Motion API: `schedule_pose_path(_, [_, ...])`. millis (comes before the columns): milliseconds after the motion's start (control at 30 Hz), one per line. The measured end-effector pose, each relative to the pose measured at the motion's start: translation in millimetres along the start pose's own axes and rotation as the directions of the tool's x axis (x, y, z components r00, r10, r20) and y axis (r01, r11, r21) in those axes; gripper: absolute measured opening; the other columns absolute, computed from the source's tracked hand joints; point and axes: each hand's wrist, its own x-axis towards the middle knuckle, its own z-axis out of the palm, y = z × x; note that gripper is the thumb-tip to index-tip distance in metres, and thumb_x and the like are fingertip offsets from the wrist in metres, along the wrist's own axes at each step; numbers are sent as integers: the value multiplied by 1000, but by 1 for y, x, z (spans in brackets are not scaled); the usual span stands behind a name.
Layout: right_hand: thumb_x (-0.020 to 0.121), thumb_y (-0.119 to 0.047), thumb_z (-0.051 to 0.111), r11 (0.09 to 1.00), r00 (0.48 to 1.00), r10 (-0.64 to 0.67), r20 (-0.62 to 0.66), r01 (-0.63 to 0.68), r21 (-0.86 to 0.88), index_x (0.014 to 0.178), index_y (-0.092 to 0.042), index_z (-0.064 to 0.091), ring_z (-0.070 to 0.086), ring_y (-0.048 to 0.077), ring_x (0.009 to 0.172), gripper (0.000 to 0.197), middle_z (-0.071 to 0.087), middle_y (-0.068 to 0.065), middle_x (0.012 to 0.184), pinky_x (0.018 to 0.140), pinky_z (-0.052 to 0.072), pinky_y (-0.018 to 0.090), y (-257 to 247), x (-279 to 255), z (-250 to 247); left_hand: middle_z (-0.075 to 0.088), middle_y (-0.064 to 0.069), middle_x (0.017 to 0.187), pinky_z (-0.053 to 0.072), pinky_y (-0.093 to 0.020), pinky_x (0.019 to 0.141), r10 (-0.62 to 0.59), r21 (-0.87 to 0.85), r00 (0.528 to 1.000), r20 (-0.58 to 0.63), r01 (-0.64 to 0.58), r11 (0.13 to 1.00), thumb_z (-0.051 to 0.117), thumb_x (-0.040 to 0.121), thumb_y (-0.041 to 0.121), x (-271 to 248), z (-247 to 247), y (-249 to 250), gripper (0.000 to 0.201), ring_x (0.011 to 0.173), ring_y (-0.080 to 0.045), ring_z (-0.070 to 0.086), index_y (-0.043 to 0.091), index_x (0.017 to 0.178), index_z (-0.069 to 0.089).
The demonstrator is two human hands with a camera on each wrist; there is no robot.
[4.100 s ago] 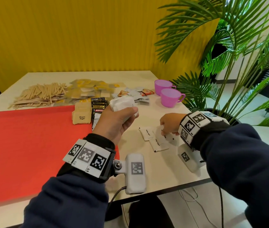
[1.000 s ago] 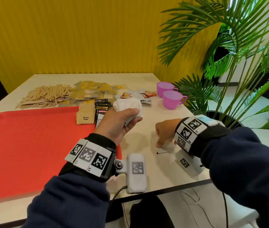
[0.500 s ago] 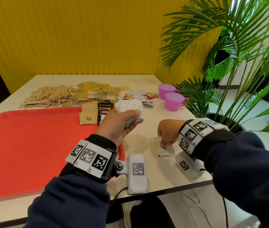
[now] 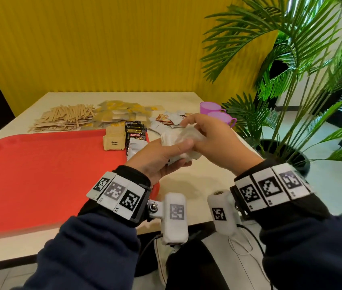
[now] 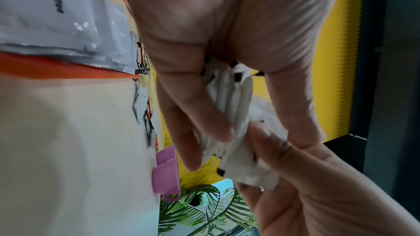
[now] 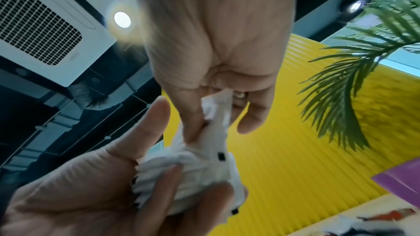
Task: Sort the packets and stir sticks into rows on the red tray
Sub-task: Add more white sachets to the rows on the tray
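Note:
My left hand (image 4: 183,153) grips a thick stack of white packets (image 4: 178,139) above the table, just right of the red tray (image 4: 40,174). My right hand (image 4: 195,135) meets it from the right and pinches a white packet (image 6: 218,114) against the top of that stack (image 5: 229,114). At the tray's far right corner lie brown sugar packets (image 4: 113,141), black Kopiko packets (image 4: 135,132) and grey coffee packets (image 4: 134,148). Wooden stir sticks (image 4: 65,120) are heaped on the table beyond the tray.
Yellow packets (image 4: 120,114) and loose white and orange packets (image 4: 166,120) are scattered behind the tray. Two purple cups (image 4: 218,116) stand at the table's right edge, next to a potted palm (image 4: 281,101). A yellow wall runs along the far side.
My right hand has lifted off the table with the white packet it was picking up and brought it to the stack in my left hand. The left hand has moved slightly right.

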Motion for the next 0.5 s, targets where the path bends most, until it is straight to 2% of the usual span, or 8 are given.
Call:
schedule_pose_path(100, [75, 3, 63, 975, 997, 24, -67, -9, 222, 85, -35, 54, 56, 12, 66, 40, 63, 1, 78, 58, 48, 25, 5, -15, 9, 68, -4, 79, 53, -13, 59, 8, 60, 999, 40, -10, 998, 70, 59, 23, -6, 3, -9, 42, 73, -15, 65, 11, 99, 63])
schedule_pose_path(200, [73, 5, 69, 949, 994, 27, -106, 8, 316, 79, -24, 59, 53, 1, 63, 31, 60, -5, 74, 59, 46, 20, 8, -27, 12, 68, -2, 76, 53, -14, 58, 23, 73, 996, 86, -29, 997, 69, 66, 10, -12, 6, -16, 28, 73, -14, 65, 13, 94, 64])
schedule_pose_path(267, [71, -5, 76, 959, 992, 49, -119, -14, 284, 88, -20, 60, 49, -4, 70, 28, 56, -11, 82, 67, 43, 19, 12, -32, 13, 69, -2, 73, 52, -14, 57, 25, 78, 995, 99, -33, 996, 64, 76, -3, -15, 8, -20, 24, 72, -15, 66, 13, 94, 64])
schedule_pose_path(300, [71, -15, 78, 961, 992, 91, -91, -63, 268, 98, -21, 59, 50, -3, 80, 34, 54, -11, 90, 74, 43, 21, 14, -34, 12, 70, -2, 73, 51, -13, 57, 31, 85, 994, 103, -40, 996, 62, 77, -8, -16, 8, -22, 27, 72, -14, 67, 12, 96, 64])
schedule_pose_path(367, [70, -41, 73, 934, 978, 191, 80, -206, 293, 112, -29, 52, 55, 10, 99, 48, 55, -3, 108, 88, 48, 33, 16, -39, 11, 70, -3, 77, 51, -14, 57, 50, 99, 993, 110, -61, 993, 59, 77, -14, -20, 10, -26, 35, 73, -14, 68, 10, 101, 63])
schedule_pose_path(400, [71, -49, 66, 908, 960, 208, 187, -261, 327, 111, -33, 50, 58, 16, 101, 46, 58, 3, 114, 87, 51, 37, 14, -41, 10, 70, -3, 78, 51, -14, 58, 63, 110, 991, 116, -76, 991, 58, 77, -16, -20, 11, -27, 37, 72, -13, 69, 10, 103, 62])
schedule_pose_path(433, [74, -51, 59, 889, 941, 199, 272, -290, 353, 107, -36, 50, 60, 18, 97, 37, 62, 5, 112, 82, 53, 36, 11, -45, 9, 70, -2, 76, 52, -14, 58, 76, 122, 990, 122, -91, 988, 57, 76, -18, -20, 12, -28, 38, 71, -11, 69, 9, 103, 61])
schedule_pose_path(500, [86, -43, 52, 872, 932, 152, 330, -284, 399, 100, -36, 53, 62, 16, 82, 16, 66, 2, 95, 66, 53, 27, 8, -51, 8, 68, 1, 68, 51, -14, 56, 89, 143, 988, 126, -107, 984, 55, 77, -20, -20, 15, -30, 37, 62, -6, 66, 9, 99, 61])
